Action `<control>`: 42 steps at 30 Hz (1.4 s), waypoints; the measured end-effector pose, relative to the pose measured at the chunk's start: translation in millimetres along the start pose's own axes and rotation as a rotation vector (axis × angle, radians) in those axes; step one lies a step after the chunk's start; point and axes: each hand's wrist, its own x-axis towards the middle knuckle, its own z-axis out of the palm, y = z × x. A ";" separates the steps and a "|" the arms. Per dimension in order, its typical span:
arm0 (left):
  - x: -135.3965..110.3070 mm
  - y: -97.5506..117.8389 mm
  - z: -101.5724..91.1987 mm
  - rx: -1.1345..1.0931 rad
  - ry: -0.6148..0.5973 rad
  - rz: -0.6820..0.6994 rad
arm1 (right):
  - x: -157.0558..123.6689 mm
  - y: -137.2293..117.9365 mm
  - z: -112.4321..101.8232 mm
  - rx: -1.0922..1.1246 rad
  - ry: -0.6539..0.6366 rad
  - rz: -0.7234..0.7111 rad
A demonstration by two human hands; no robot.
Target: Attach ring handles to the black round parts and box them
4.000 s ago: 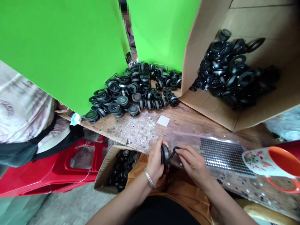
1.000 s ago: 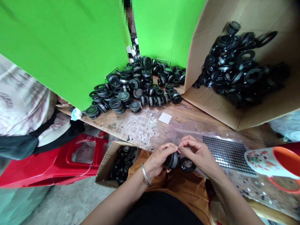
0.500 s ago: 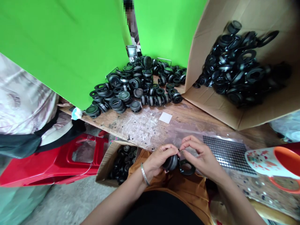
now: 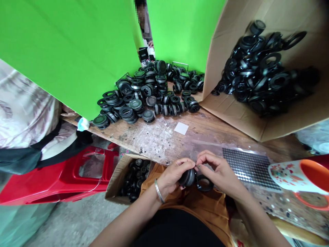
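Note:
My left hand point(image 4: 172, 175) is closed round a small black round part point(image 4: 188, 177) at the near edge of the wooden table point(image 4: 205, 132). A black ring point(image 4: 205, 184) hangs off that part on its right side. My right hand point(image 4: 218, 171) pinches thumb and forefinger together right at the top of the part; what the pinch holds is too small to see. A clear sheet of small dark dots point(image 4: 250, 168) lies on the table just right of my hands. I wear a metal bangle point(image 4: 158, 190) on the left wrist.
A heap of black round parts point(image 4: 149, 92) lies at the back of the table. A tilted cardboard box point(image 4: 231, 106) on the right holds black rings point(image 4: 259, 65). A smaller box of parts point(image 4: 133, 180) sits below the table. An orange-lined mug point(image 4: 300, 180), a white square point(image 4: 181, 128), a red stool point(image 4: 59, 181).
Four seconds ago my right hand held the ring out to the side of the part; now its fingers pinch at the part's top. Over the last second the hands barely move.

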 end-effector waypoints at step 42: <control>-2.7 -2.4 16.1 -0.336 0.204 0.018 | -8.7 -1.3 22.8 -0.482 0.336 -0.214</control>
